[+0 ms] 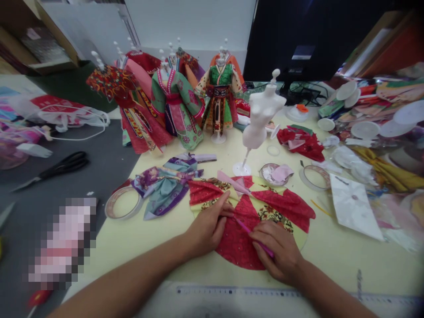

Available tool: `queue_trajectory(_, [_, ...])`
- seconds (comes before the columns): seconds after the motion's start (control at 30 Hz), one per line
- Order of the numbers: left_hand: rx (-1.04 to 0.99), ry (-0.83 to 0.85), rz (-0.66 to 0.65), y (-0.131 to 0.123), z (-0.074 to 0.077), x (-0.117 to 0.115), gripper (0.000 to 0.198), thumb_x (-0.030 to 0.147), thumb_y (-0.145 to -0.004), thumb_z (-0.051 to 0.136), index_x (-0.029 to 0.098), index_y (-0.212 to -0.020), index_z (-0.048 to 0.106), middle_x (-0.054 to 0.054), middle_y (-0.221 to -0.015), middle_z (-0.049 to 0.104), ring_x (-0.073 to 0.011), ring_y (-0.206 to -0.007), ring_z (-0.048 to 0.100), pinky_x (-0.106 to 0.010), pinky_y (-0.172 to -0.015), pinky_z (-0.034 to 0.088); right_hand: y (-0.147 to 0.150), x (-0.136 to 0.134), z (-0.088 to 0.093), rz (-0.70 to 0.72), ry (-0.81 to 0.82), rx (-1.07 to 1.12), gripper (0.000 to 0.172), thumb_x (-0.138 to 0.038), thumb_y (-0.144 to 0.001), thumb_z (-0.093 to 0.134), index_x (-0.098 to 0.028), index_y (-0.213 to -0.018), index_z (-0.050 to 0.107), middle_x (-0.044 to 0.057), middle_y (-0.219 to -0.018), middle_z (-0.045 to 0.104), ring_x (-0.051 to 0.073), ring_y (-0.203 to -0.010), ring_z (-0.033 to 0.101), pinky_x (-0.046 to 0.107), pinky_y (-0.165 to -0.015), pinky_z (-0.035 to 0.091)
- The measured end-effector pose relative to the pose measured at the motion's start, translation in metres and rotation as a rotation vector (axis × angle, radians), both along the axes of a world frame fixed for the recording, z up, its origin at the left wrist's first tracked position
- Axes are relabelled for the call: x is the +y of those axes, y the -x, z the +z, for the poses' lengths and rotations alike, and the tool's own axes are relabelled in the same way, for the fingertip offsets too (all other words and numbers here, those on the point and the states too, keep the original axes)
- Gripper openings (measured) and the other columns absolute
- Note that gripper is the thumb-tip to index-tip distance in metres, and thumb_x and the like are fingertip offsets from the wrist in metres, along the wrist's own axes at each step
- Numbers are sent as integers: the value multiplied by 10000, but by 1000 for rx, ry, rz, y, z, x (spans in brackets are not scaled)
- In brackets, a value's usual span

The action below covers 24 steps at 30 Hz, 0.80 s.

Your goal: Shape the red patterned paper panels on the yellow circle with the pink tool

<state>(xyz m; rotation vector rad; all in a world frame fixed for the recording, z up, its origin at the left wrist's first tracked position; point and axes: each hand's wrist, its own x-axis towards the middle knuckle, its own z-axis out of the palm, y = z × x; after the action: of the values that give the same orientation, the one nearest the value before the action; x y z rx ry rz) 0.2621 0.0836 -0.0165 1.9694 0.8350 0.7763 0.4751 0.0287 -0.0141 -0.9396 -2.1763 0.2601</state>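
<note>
A small round doll-sized skirt (pixel 238 243) of red, pale yellow and flowered fabric lies spread on the table in front of me. My left hand (pixel 212 225) rests on its left part, fingers bent together on the cloth near the middle. In my right hand (pixel 278 247) is a slim pink pen-like tool (pixel 244 226), tilted so its tip meets the red cloth beside my left fingers. Pale pink strips (pixel 236 183) lie at the skirt's top edge. Just behind stands a white mini dress form (pixel 261 115). The fabric under my left fingers is hidden.
Several dressed doll forms (pixel 179 104) stand at the back left. A blue-purple garment (pixel 172 181) and a tape roll (pixel 123 202) lie left, black scissors (pixel 62 168) farther left. Another tape roll (pixel 314 177) and fabric scraps sit right. A clear ruler (pixel 232 292) runs along the front.
</note>
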Motion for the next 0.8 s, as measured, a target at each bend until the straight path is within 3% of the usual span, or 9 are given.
queue_trajectory(0.8, [5,-8,35,0,-2,0,649,72,-834,380,245,-1389,93,-87,-1063,564,-158,-931,616,-352,-865,478,1,0,1,51,-12,-96,272,-55,-741,473,-126,-993,546,94,-872,535,187,-816,515,374,-716,474])
